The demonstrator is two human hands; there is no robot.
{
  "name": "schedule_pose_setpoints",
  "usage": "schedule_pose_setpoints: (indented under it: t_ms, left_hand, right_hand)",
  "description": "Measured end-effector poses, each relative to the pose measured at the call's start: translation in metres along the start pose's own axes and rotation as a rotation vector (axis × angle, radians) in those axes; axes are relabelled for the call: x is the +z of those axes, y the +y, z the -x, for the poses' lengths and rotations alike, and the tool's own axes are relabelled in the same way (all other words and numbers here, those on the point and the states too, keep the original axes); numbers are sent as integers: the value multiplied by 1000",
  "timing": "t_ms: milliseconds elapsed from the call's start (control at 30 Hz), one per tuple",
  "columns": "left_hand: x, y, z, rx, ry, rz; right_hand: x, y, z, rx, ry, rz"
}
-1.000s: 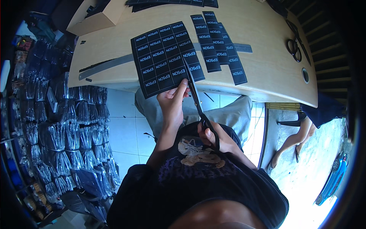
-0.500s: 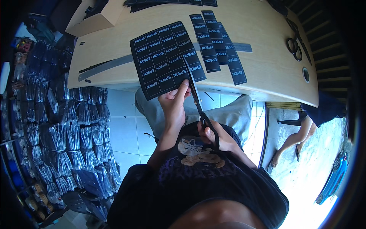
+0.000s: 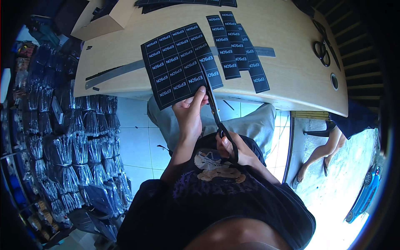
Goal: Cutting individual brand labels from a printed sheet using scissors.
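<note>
The left hand (image 3: 189,112) pinches one black printed sheet (image 3: 173,62) by its near edge, thumb on top, and the sheet spreads beyond those fingers over the counter (image 3: 291,33). The right hand's (image 3: 237,150) fingers are curled around the handles of one pair of scissors (image 3: 215,111), its blades at the sheet just right of the left thumb. I'd judge the work well under way: three strips (image 3: 237,46) lie loose to the right of the left fingers, and a fourth looks slit partway. I count four columns of five panels on the sheet, so three more are uncut. Far beyond the fingers lie dark sheets (image 3: 179,3), too overlapped to count; well to their right, apparently spare scissors (image 3: 324,38)
</note>
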State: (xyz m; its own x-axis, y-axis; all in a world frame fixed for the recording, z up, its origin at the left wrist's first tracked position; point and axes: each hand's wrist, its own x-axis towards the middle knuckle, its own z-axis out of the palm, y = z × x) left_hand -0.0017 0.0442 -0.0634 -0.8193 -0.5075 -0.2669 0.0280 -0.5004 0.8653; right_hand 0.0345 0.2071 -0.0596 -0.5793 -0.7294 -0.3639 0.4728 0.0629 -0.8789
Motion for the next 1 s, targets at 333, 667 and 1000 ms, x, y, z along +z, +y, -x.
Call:
schedule_pose_setpoints:
  t_ms: [333,667,1000]
  left_hand:
    - [2,3,-1,-9,-10,1]
    - [2,3,-3,-14,18,3]
    - [0,5,-5,13,-1,3]
  right_hand:
    - [3,5,-1,-21,87,58]
    - [7,3,-1,3,119,5]
    - [4,-4,0,23,33,-38]
